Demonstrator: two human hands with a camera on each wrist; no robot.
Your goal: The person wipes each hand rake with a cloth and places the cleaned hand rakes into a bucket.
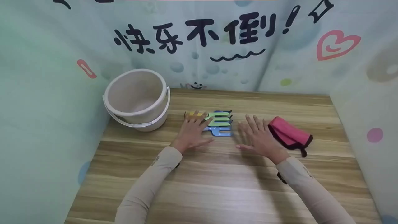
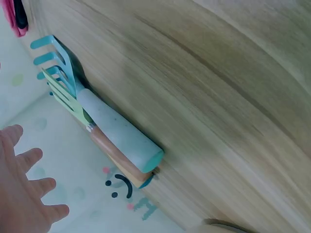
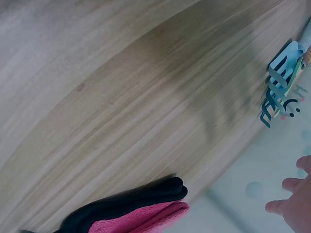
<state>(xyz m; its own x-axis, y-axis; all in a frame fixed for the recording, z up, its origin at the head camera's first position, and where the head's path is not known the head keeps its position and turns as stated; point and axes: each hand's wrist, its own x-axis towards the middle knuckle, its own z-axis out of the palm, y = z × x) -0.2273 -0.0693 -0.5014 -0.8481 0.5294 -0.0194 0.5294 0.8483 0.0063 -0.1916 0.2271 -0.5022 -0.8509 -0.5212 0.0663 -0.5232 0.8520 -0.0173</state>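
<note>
A white bucket (image 1: 149, 116) stands upright at the back left of the wood-grain desk (image 1: 217, 186), its handle (image 1: 136, 125) lowered across the near side. Behind hangs a pale printed backdrop (image 1: 298, 62) with black Chinese characters (image 1: 201, 23), a wavy line (image 1: 238, 57), a red heart (image 1: 337, 45) and a small smiley (image 1: 196, 87).

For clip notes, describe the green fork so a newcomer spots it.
On the wooden table, right of the white bucket in the head view, find the left hand. Near it lies the green fork, pointing right, its colour setting it apart from the blue tools.
</note>
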